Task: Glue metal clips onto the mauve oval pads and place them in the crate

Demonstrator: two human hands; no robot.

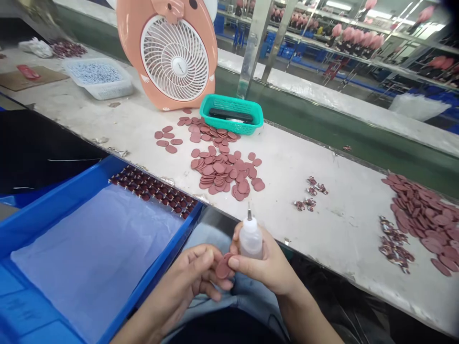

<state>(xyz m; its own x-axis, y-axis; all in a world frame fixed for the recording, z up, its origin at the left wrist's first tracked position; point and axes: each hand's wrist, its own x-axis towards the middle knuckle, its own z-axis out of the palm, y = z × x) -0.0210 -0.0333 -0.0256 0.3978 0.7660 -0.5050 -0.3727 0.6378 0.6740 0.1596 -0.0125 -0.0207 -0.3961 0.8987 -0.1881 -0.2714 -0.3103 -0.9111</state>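
Low in front of me, over my lap, my left hand (195, 277) pinches a small dark-pink oval piece (223, 268). My right hand (267, 265) is wrapped round a small white squeeze bottle (250, 238) with a metal needle tip pointing up, and its thumb also touches the oval piece. Both hands meet just below the table's near edge. A heap of the same pink ovals (224, 167) lies on the white table (322, 229) just beyond.
A blue tray (64, 200) lined with clear film holds rows of dark finished pieces (154, 188) at left. A teal basket (231, 113), a pink desk fan (172, 52), a white bin (98, 76), another pile of ovals (423, 215) and small patterned bits (310, 193) sit around.
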